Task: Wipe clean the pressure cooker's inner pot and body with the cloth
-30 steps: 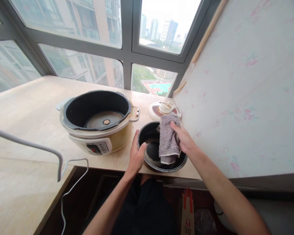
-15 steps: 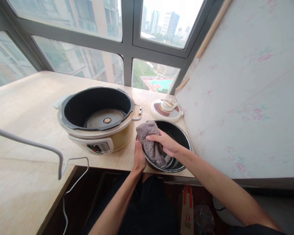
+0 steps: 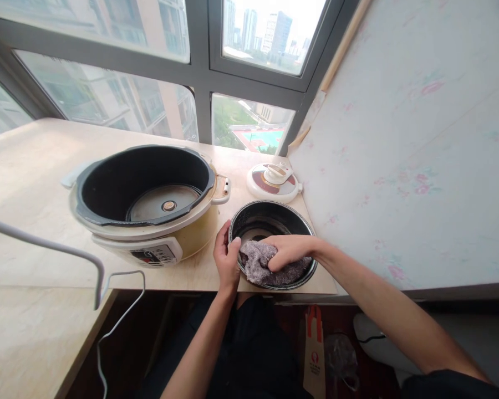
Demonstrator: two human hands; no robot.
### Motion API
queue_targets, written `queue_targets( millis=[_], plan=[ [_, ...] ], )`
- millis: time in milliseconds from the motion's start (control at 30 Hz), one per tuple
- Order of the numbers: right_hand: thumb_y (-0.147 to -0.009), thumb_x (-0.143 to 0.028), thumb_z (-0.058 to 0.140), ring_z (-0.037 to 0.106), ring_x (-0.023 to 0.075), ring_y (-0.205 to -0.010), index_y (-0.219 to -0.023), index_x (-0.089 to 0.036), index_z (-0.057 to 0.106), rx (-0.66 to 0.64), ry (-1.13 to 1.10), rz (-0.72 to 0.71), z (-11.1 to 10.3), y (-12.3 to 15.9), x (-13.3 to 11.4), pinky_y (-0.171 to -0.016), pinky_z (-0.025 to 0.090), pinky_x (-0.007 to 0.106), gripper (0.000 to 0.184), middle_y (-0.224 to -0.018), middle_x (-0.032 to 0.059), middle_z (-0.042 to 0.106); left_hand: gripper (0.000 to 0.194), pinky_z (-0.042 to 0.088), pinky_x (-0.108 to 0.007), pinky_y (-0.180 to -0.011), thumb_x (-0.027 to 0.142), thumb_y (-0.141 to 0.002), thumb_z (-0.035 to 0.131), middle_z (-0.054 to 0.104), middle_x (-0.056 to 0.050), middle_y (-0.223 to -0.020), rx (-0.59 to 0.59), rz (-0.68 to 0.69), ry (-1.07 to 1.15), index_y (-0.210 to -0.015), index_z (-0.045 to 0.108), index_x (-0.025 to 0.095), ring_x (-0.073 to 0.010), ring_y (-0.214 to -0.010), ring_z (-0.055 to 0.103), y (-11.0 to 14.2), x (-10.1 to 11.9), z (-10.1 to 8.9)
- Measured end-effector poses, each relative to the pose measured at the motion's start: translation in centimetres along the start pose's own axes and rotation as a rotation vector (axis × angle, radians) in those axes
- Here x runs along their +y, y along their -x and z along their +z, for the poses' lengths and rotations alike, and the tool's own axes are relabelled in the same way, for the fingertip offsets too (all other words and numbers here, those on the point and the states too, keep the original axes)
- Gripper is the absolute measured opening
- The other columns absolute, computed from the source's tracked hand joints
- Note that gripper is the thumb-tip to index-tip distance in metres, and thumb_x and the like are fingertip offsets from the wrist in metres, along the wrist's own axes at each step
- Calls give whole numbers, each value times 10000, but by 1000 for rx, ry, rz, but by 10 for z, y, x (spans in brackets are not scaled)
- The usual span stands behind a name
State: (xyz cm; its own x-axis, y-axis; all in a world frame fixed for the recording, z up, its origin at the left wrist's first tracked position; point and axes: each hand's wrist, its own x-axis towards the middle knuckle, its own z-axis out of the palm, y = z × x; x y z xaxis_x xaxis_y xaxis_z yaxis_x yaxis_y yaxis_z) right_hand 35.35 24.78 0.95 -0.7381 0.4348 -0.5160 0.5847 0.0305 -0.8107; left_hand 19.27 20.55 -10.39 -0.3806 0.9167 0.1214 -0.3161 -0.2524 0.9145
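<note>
Right hand (image 3: 289,252), clutching the bunched cloth (image 3: 255,260), has moved from the pot's (image 3: 291,219) left rim down inside; wiping likely now reaches the interior. Left hand (image 3: 228,257) pinches the pot at the counter's (image 3: 25,166) front edge.

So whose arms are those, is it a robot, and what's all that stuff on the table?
No robot here! Those are a person's own bare arms. The camera is worn on that person's head, looking forward and down, so you see about what they would see.

The left hand steadies the side of a round black pot, with its thumb by the rim. The right hand holds a bunched greyish cloth inside it.

On the pale wooden tabletop, left of the pot, sits a big open cooker. Behind the pot lies a white and brown lid.
</note>
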Motion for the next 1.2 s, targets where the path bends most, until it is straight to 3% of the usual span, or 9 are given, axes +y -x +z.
queue_targets(
  millis=[100, 233, 433, 567, 667, 833, 1000, 1100, 1200],
  plan=[
    [-655, -260, 668, 602, 176, -828, -1012, -169, 642, -50, 238, 101, -3, 5, 4, -689, 444, 238, 370, -921, -1, 657, 519, 468, -379, -1110, 227, -795, 655, 651, -104, -1337, -35, -51, -9, -1310, 634, 166, -260, -1253, 611, -3, 2, -4],
    [-697, -240, 704, 651, 249, -876, -1065, -199, 696, 24, 825, 312, 5, -1, 13, -703, 438, 299, 370, -965, 62, 701, 616, 431, -389, -1150, 186, -755, 627, 616, -107, -1393, -80, -65, -40, -1370, 615, 165, -275, -1315, 568, -6, 0, -9],
    [-879, -132, 551, 622, 289, -1064, -1123, -148, 662, 250, 1281, 91, 3, -17, 24, -1023, 368, 451, 268, -1076, 131, 688, 659, 449, -407, -1136, 174, -690, 628, 637, -99, -1367, -163, -24, -51, -1349, 647, 171, -294, -1290, 586, -14, 1, -13],
    [-957, -157, 442, 604, 293, -1043, -1209, -117, 566, 428, 1319, 114, -6, -38, 25, -850, 452, 386, 284, -1132, 170, 642, 667, 460, -398, -1126, 159, -671, 627, 635, -87, -1373, -167, -51, -7, -1336, 659, 186, -293, -1298, 580, -15, -1, -10],
    [-1007, -169, 318, 613, 302, -995, -1223, -100, 543, 463, 1312, 175, -3, -58, 25, -741, 467, 371, 319, -1135, 202, 622, 637, 464, -390, -1121, 160, -662, 624, 649, -76, -1354, -125, -29, 38, -1295, 688, 188, -288, -1290, 587, -13, -7, -5],
    [-998, -170, 367, 619, 279, -982, -1172, -112, 608, 305, 1274, 22, 18, -69, 24, -774, 473, 369, 303, -1110, 169, 638, 623, 506, -403, -1070, 191, -659, 600, 688, -90, -1284, -39, 5, 100, -1275, 695, 166, -300, -1208, 640, -10, -15, 4],
    [-840, -154, 585, 622, 263, -983, -1114, -136, 684, 142, 1155, -189, 35, -55, 22, -873, 456, 374, 292, -1043, 123, 697, 608, 527, -407, -1034, 210, -676, 601, 701, -96, -1255, -20, -10, 94, -1274, 690, 157, -299, -1159, 663, -10, -15, 6],
    [-776, -109, 585, 634, 243, -918, -1041, -147, 730, 2, 1096, -183, 34, -40, 20, -849, 450, 350, 304, -970, 107, 725, 593, 527, -408, -1032, 212, -668, 606, 710, -94, -1233, -12, 6, 73, -1251, 702, 159, -297, -1150, 667, -11, -14, 5],
    [-737, -82, 591, 648, 243, -915, -1100, -197, 746, -102, 1047, -56, 26, -24, 20, -768, 441, 322, 411, -954, 92, 737, 586, 525, -406, -1035, 206, -667, 606, 713, -98, -1224, -15, 18, 34, -1242, 705, 151, -293, -1151, 667, -11, -13, 3]
  ],
)
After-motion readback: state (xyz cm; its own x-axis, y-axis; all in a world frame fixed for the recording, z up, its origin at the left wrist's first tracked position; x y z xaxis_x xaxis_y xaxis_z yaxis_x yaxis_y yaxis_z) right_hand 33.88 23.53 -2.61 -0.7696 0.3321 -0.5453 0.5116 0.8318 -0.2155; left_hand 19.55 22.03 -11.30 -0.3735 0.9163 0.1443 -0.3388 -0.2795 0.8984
